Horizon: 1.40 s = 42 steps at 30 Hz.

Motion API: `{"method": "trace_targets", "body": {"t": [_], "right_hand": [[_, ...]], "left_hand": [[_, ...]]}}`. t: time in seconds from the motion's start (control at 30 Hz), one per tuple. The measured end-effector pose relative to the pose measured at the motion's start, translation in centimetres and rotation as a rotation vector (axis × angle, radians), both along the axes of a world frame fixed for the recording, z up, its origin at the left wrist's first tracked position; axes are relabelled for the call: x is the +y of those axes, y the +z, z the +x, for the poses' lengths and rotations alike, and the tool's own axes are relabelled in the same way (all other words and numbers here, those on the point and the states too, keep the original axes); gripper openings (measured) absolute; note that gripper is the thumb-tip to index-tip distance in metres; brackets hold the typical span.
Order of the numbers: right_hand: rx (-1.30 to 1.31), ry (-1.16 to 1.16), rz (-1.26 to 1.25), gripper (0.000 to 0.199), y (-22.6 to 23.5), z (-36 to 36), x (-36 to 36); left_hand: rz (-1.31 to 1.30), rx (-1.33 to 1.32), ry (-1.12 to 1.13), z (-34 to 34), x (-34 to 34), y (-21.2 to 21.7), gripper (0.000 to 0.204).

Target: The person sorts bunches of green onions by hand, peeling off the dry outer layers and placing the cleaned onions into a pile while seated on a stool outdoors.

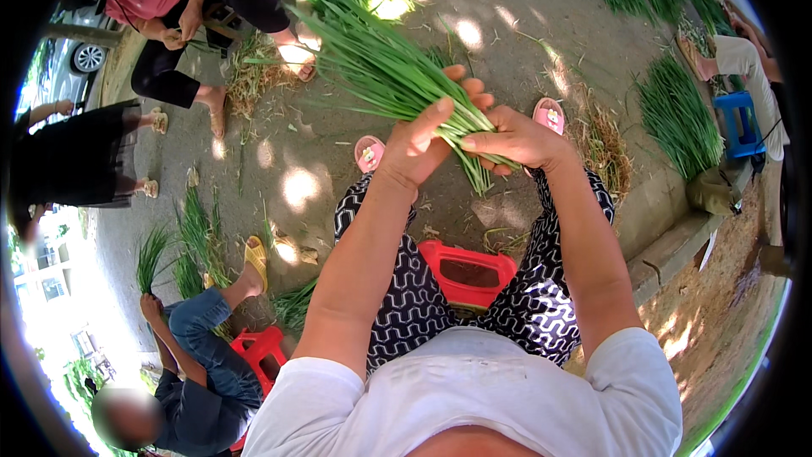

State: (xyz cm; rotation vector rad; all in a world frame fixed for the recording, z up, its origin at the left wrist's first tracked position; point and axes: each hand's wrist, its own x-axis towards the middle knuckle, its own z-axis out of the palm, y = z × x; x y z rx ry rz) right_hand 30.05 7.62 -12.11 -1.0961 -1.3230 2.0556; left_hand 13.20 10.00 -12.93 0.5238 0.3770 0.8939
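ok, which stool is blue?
The small stool at the far right beside a seated person's light sleeve; the other two stools are red.

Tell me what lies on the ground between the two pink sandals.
In the head view, between the left pink sandal and the right pink sandal lies bare concrete; the bunch of green chives and both hands hide most of it.

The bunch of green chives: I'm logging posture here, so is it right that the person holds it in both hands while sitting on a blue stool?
Not quite. The head view shows both hands, left hand and right hand, gripping the bunch of green chives, but the stool under the person is red, not blue.
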Motion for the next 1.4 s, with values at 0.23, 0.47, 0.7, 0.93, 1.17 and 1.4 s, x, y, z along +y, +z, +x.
{"method": "trace_targets", "body": {"t": [0.23, 0.47, 0.7, 0.93, 1.17, 1.4], "right_hand": [[0.095, -0.546, 0.037, 0.038, -3.6, -0.8, 1.3], [0.618, -1.01, -0.222, 0.053, -3.8, -4.4, 1.8], [-0.013, -1.02, 0.312, 0.035, -2.8, -3.0, 1.3], [-0.554, -0.549, 0.961, 0.014, -0.4, -1.5, 0.6], [-0.585, -0.348, 0.921, 0.019, -0.4, -0.9, 0.5], [-0.343, -0.421, 0.676, 0.017, -0.8, 0.4, 0.4]], "left_hand": [[-0.133, -0.115, 0.351, -1.1, 1.9, 0.1, 0.021], [-0.149, -0.023, 0.28, 0.5, 1.1, -1.1, 0.027], [-0.145, 0.022, 0.295, 0.5, 1.0, -0.7, 0.032], [-0.133, 0.171, 0.321, 0.5, 1.1, -0.3, 0.033], [-0.048, 0.305, 0.317, 0.6, 1.2, -0.8, 0.033], [0.005, 0.326, 0.233, 0.3, 1.0, 0.6, 0.034]]}}
